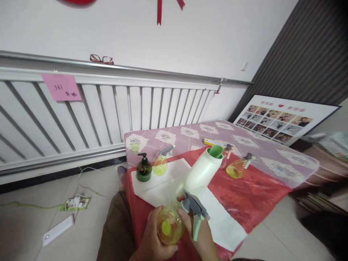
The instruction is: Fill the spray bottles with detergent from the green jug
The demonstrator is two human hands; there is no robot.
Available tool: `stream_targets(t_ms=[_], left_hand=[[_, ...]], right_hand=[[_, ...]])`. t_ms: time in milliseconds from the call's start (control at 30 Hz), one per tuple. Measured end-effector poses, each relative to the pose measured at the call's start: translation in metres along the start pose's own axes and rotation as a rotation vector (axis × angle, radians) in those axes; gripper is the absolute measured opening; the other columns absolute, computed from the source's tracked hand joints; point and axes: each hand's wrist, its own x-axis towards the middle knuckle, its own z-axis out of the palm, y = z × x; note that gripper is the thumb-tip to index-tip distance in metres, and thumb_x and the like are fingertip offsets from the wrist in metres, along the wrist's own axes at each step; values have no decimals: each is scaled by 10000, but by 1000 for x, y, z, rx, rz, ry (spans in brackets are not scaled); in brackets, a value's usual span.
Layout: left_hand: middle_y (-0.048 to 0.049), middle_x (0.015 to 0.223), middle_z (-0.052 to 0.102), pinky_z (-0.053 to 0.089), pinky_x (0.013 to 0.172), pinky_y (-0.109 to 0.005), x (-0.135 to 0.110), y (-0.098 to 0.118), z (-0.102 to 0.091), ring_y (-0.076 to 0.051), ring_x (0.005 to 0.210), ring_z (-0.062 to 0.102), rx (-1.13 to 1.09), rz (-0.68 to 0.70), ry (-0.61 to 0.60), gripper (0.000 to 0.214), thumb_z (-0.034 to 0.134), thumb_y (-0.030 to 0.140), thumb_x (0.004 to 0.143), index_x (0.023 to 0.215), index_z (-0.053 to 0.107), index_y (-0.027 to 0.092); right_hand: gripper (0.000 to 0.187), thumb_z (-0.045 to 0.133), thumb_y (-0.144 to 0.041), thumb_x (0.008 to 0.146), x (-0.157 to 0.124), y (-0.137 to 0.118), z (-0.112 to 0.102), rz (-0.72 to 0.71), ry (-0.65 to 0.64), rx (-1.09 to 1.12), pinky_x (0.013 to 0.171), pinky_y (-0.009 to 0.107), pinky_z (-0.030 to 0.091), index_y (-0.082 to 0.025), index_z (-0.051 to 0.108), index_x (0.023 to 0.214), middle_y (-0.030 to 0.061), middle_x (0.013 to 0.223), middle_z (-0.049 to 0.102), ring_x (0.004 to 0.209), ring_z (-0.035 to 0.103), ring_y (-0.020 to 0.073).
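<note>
My left hand is wrapped round a clear spray bottle with yellow liquid, tilted so its round base faces me. My right hand has its thumb and fingers at a grey and pale-green trigger head beside the bottle. Whether this head is joined to the bottle I cannot tell. Just beyond my hands a big pale plastic bottle leans on the table, its wide mouth showing a green scoop or lid. The dark pump bottle and a yellow spray bottle stand left of it.
Two more spray bottles, one yellow and one pinkish, stand at the right. A white sheet lies over the red cloth. A radiator lines the wall; a power strip lies on the floor.
</note>
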Motion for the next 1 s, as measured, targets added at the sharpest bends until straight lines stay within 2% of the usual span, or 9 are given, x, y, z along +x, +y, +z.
stream_targets(t_ms=[167, 400, 600, 767, 900, 1000], left_hand=[[-171, 1314, 513, 494, 996, -495, 0, -2, 2, -363, 1185, 557, -8, -5, 13, 1103, 737, 125, 435, 1401, 207, 181], [-168, 1333, 513, 487, 1011, -487, 1, 1, 1, -343, 1199, 552, -61, -40, 11, 1083, 698, 104, 446, 1409, 210, 178], [-157, 1321, 533, 486, 1010, -470, 2, 1, -2, -337, 1193, 558, -54, -63, -52, 1079, 746, 151, 473, 1425, 240, 180], [-175, 1352, 504, 458, 1029, -513, 1, -6, 1, -368, 1223, 533, -130, -32, -69, 1107, 727, 119, 441, 1415, 205, 189], [-181, 1365, 492, 450, 1038, -515, 0, -6, 1, -371, 1233, 526, -141, -50, -67, 1099, 674, 76, 433, 1404, 172, 197], [-175, 1366, 498, 453, 1039, -511, 2, -2, 0, -355, 1239, 526, -147, -50, -72, 1068, 673, 81, 457, 1405, 192, 193]], right_hand=[[436, 691, -493, 732, 0, 6, 1, 49, -17, 41, 814, 379, 548, -209, 627, 1056, 102, 986, 713, 870, 687, 283], [405, 724, -418, 728, 1, 1, 3, 198, -14, 142, 804, 369, 558, -208, 672, 1071, 84, 964, 752, 862, 701, 263], [437, 699, -416, 774, 0, 1, -4, 69, -128, 125, 912, 414, 518, -227, 652, 1166, 107, 1088, 731, 981, 675, 270], [392, 615, -430, 833, -3, 1, -3, 45, -219, 132, 993, 440, 465, -239, 638, 1175, 100, 1089, 719, 1045, 644, 268], [397, 612, -411, 820, -6, -3, 6, -44, -94, 61, 938, 425, 501, -224, 601, 1170, 105, 1090, 698, 998, 651, 275], [369, 584, -397, 851, -8, -4, 14, -18, -11, 50, 906, 403, 521, -216, 596, 1173, 99, 1059, 710, 964, 666, 267]])
